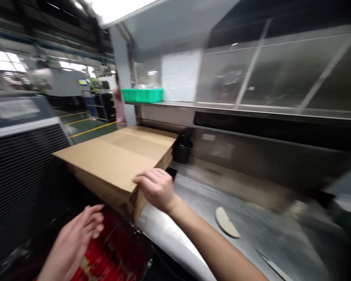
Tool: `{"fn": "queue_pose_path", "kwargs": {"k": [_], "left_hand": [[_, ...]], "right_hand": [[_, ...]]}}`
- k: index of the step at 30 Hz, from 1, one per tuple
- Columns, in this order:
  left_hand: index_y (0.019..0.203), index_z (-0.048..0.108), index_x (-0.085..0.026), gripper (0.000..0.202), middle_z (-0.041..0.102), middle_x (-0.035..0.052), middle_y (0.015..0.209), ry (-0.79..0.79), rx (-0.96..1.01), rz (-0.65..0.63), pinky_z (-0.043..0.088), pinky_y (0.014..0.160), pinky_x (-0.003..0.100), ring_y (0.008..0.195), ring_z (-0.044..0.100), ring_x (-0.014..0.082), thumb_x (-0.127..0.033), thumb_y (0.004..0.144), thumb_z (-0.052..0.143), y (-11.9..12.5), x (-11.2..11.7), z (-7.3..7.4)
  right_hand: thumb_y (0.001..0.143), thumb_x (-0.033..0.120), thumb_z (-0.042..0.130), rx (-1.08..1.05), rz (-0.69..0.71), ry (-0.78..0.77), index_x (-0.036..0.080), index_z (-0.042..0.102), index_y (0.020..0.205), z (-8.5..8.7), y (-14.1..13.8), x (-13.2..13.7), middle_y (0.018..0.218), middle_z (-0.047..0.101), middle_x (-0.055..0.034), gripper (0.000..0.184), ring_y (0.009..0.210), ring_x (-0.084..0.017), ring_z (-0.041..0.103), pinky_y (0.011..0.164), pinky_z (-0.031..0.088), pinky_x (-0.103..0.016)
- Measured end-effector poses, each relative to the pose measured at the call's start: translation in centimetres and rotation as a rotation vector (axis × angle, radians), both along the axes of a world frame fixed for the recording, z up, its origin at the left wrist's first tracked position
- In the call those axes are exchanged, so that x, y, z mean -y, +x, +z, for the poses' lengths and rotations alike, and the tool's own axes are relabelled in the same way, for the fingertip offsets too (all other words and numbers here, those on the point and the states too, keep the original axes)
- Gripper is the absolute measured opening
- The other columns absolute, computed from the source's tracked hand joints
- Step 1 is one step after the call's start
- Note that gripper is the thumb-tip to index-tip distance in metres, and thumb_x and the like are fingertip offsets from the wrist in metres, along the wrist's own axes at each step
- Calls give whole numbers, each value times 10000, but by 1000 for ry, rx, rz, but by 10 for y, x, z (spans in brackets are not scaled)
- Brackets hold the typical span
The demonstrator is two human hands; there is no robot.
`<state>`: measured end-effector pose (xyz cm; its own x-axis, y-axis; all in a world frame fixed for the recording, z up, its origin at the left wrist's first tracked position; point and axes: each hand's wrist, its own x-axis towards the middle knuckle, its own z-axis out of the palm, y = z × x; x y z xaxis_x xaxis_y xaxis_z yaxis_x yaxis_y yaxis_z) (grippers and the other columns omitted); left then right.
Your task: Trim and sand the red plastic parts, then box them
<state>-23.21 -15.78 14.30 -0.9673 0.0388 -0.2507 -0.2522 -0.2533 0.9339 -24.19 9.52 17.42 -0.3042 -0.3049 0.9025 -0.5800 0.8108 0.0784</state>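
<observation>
Right hand (158,189) in a pinch on cardboard (111,156), left hand (76,236) (loosely spread) near red parts (101,261).

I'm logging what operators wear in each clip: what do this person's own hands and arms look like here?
Both the left hand and the right hand are ungloved. The right forearm shows no sleeve as far as the picture edge, and no watch or bracelet is visible. Blur hides finer markings.

Your grey bench (199,191), cardboard stack (114,156) at its left end, black container (183,149) beside that, pale curved piece (226,223), slim tool (274,266) lying nearer you
</observation>
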Motion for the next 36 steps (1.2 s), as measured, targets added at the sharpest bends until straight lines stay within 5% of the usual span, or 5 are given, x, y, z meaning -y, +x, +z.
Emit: {"fn": "queue_pose_path", "kwargs": {"k": [12,21,26,31,36], "left_hand": [[1268,697,-122,226,778,71,1107,150,-125,110,658,750,302,834,765,159,-188,1052,682,-84,12,75],[1191,706,-94,153,774,56,943,-135,276,409,667,698,312,731,759,161,-138,1067,628,37,231,-37],[1434,595,-93,446,792,90,951,-315,443,578,657,702,255,765,788,179,-50,994,654,135,296,-91],[1699,303,-217,894,784,139,1015,-559,583,733,680,626,413,709,788,299,-238,923,747,203,345,-100],[1714,287,-318,927,494,147,1667,-772,388,670,498,1175,615,1452,574,423,-384,893,712,213,359,-122]], "right_hand": [[1100,228,661,56,386,88,167,682,1048,16,37,23,941,779,-33,83,860,-165,740,807,534,-295],[1103,384,601,319,107,113,188,678,1372,48,17,47,1560,576,-174,342,1398,-387,576,1107,514,-577],[1040,463,719,671,68,397,217,528,1608,-5,-16,133,1721,356,-212,648,1586,-426,324,1268,291,-664],[1061,512,683,954,87,529,296,492,1641,-101,-4,198,1438,630,-165,648,1357,-359,550,1205,370,-605],[1059,467,701,1159,53,540,263,525,1593,-198,4,203,1486,592,-132,598,1371,-347,558,1166,436,-582]]}}
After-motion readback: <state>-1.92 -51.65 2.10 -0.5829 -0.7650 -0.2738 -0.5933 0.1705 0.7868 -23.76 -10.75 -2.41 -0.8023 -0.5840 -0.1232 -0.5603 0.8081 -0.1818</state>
